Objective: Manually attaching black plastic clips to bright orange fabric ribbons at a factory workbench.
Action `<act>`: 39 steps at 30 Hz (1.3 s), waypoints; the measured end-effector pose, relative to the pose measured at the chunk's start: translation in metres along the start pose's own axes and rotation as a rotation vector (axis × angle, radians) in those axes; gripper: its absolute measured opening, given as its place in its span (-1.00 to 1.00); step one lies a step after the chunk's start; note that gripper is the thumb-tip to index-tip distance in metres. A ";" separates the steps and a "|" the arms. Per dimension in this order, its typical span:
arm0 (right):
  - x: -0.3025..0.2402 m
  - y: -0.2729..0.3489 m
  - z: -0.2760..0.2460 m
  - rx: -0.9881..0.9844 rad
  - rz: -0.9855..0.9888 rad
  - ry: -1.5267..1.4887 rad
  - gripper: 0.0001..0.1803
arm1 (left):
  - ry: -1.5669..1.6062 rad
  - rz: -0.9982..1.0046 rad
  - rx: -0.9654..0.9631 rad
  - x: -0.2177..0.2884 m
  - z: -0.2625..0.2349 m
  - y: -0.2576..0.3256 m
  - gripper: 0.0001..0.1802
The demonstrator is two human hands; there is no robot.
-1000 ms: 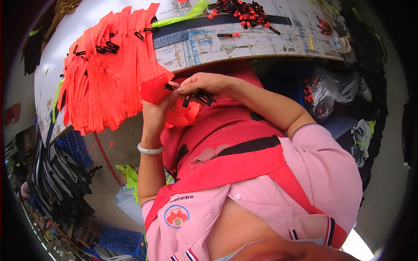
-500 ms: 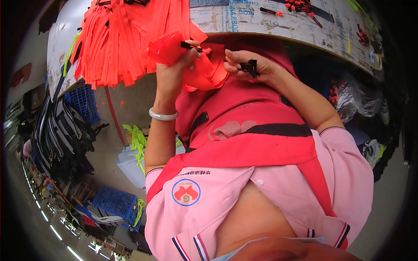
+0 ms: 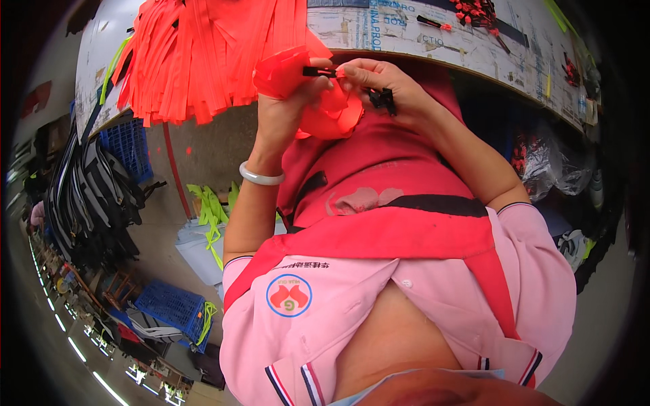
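My left hand, with a pale bangle at the wrist, grips a folded orange-red strap just below the table edge. A small black plastic slider sits on the strap between my two hands. My right hand pinches the strap's end at the slider with thumb and forefinger. Its curled fingers hold a few small black clips. A loop of the strap hangs down against my red apron.
A big heap of orange-red straps drapes over the worktable's edge. Black and red clips lie on the table. Blue crates, black strap bundles, yellow-green straps and plastic bags surround me.
The view has tilted down, so my hands and the strap sit higher, near the table edge. Both hands have closed in on the black slider on the strap.
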State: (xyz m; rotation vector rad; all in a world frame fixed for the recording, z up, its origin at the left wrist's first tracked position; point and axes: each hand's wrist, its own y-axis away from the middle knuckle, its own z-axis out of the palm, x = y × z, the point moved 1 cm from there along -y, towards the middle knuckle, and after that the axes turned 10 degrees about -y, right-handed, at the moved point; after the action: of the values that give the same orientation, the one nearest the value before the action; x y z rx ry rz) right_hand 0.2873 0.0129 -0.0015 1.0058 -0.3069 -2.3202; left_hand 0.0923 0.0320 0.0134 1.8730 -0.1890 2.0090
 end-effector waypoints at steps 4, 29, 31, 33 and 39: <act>-0.040 -0.004 -0.005 -0.152 -0.035 0.009 -0.68 | 0.138 -0.043 0.026 0.005 -0.001 -0.004 -0.64; -0.032 -0.001 0.029 0.036 -0.240 0.696 -0.85 | 0.037 -0.021 -0.087 -0.016 -0.005 -0.010 -0.91; -0.032 0.004 0.033 0.081 -0.231 0.722 -0.84 | 0.035 -0.051 -0.045 -0.012 -0.003 -0.009 -0.93; -0.026 -0.005 0.030 0.155 -0.256 0.710 -0.86 | 0.089 -0.036 -0.035 -0.012 -0.007 -0.009 -0.90; -0.025 -0.009 0.036 0.078 -0.263 0.537 -0.79 | 0.020 -0.011 0.059 -0.002 -0.005 0.000 -0.89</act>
State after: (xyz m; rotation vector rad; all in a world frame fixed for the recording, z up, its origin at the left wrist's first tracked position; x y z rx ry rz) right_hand 0.2710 0.0342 0.0336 1.7414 -0.0485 -2.1588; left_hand 0.0873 0.0337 0.0114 1.8841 -0.1150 2.0465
